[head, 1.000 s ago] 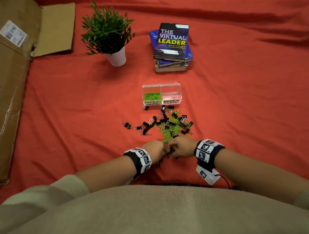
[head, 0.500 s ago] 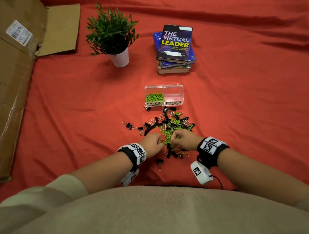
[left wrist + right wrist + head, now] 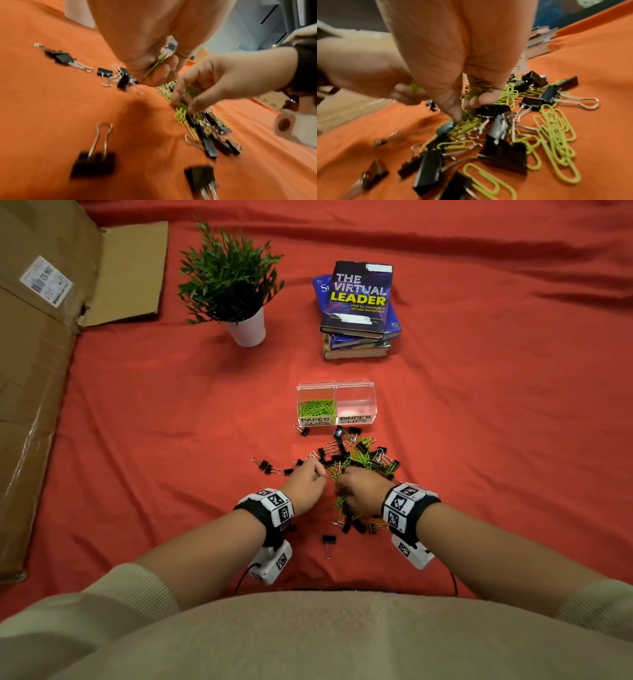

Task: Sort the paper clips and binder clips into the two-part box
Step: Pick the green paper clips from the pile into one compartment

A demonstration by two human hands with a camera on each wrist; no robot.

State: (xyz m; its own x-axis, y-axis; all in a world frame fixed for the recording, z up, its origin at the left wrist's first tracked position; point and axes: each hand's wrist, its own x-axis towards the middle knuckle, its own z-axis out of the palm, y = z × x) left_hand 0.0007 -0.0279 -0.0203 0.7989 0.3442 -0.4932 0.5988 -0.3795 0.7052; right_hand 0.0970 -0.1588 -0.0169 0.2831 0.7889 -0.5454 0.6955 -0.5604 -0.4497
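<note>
A clear two-part box stands on the red cloth; its left half, labelled PAPER CLIPS, holds green paper clips, and its right half, labelled BINDER CLIPS, shows none. In front of it lies a mixed pile of black binder clips and green paper clips. My left hand sits at the pile's near left edge, fingers curled round a few green paper clips. My right hand sits beside it, thumb and fingers pinching a bunch of green paper clips down in the pile.
A potted plant and a stack of books stand behind the box. Flattened cardboard lies along the left. Stray binder clips lie near my wrists, others left of the pile.
Both hands have moved forward from the pile's near edge into its middle, and the head view has shifted slightly.
</note>
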